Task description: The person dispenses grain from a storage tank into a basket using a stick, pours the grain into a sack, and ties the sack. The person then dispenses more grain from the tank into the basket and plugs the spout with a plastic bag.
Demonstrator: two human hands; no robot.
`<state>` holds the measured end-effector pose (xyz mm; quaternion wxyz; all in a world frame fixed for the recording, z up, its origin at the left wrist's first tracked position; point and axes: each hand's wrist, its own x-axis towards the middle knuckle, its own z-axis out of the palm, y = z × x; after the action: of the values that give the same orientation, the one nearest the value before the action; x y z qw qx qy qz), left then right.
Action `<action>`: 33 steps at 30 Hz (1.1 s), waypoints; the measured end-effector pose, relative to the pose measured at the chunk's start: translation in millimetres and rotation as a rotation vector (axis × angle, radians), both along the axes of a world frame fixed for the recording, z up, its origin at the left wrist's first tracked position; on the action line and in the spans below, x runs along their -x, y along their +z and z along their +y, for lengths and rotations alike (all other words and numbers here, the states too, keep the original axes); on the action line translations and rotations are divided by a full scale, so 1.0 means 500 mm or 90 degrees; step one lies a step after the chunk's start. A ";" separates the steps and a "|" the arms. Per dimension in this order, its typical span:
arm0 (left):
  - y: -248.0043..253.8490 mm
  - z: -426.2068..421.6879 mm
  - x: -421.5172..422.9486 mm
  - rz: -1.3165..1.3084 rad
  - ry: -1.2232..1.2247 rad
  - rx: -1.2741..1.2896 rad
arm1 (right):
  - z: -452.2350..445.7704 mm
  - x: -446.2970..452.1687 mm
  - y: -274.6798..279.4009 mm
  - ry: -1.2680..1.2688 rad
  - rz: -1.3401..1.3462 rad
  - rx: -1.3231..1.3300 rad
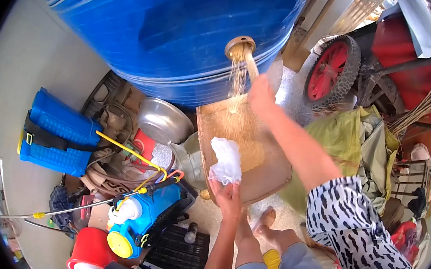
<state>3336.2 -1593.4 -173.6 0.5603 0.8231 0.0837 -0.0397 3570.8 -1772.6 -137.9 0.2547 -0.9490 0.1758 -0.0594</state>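
My right hand (262, 96) is closed around a wooden stick (251, 65), whose far end reaches into a round spout (240, 47) low on a big blue tank (184, 31). Golden grain (238, 79) streams from that spout into a shallow brown tray (275, 164) below, where a loose heap (252, 151) lies. At the tray's near side, my left hand (227, 196) grips a crumpled white plastic bag (227, 159) that hangs over the tray. Whether the left fingers also touch the tray's rim I cannot tell.
To the left are a metal basin (164, 121), a blue backpack sprayer (152, 214), another blue container (63, 134) and a black crate (177, 251). A red-rimmed wheel (332, 70) and yellow-green sacks (336, 136) stand at right. My legs (251, 246) are just below the tray.
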 end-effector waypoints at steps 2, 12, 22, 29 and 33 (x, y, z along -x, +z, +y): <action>0.003 0.002 0.005 0.000 -0.001 0.037 | 0.007 0.057 -0.003 0.038 0.010 -0.007; -0.016 -0.015 0.044 0.013 0.024 0.002 | 0.120 0.197 0.156 -0.202 0.325 -0.681; -0.002 -0.028 0.039 -0.032 -0.047 -0.122 | -0.071 0.499 -0.122 -0.045 0.315 -0.097; 0.074 -0.094 0.027 -0.011 -0.022 -0.012 | -0.245 0.657 0.042 -0.050 0.234 -0.079; 0.170 -0.152 0.015 0.040 -0.033 0.031 | -0.392 0.813 0.173 -0.164 0.208 -0.117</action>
<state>3328.6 -1669.6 -88.5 0.5763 0.8093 0.0793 -0.0822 3164.5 -1968.6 -51.5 0.2985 -0.8887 0.3388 0.0792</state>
